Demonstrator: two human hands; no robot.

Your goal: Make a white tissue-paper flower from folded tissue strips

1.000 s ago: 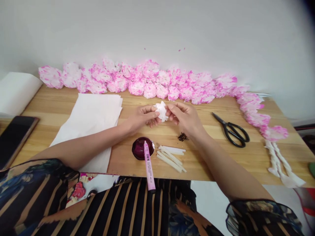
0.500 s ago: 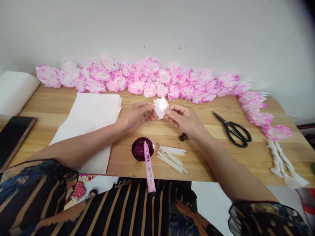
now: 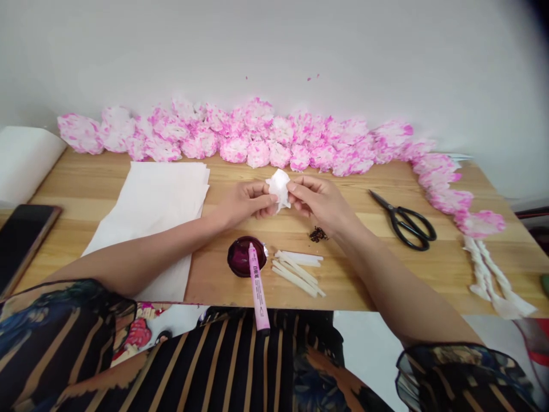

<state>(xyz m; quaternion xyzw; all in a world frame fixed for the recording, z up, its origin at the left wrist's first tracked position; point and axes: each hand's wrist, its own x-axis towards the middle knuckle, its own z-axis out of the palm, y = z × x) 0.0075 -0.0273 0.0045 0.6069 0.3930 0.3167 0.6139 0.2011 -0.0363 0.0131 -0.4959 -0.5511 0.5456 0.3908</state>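
A small white piece of folded tissue paper (image 3: 279,187) is held above the table between my two hands. My left hand (image 3: 253,201) pinches its left edge with thumb and fingers. On the other side, my right hand (image 3: 319,200) grips the right edge the same way. Below the hands, a pink marker (image 3: 258,289) rests with one end on a small dark dish (image 3: 240,257) of purplish liquid and the other end past the table's front edge. Beside the dish lie several pale thin sticks (image 3: 298,272), and a little heap of small black bands (image 3: 318,234) sits under my right wrist.
A row of pink-and-white paper flowers (image 3: 257,134) lines the back and right of the table. White paper sheets (image 3: 154,194) lie under my left forearm. Black scissors (image 3: 405,223), twisted white paper strips (image 3: 493,280), a phone (image 3: 28,240) and a white roll (image 3: 28,163) surround the work spot.
The left thumb has come further over the white paper, whose lower edge now looks more gathered. Both hands stay at about the same place, and the view has shifted slightly.
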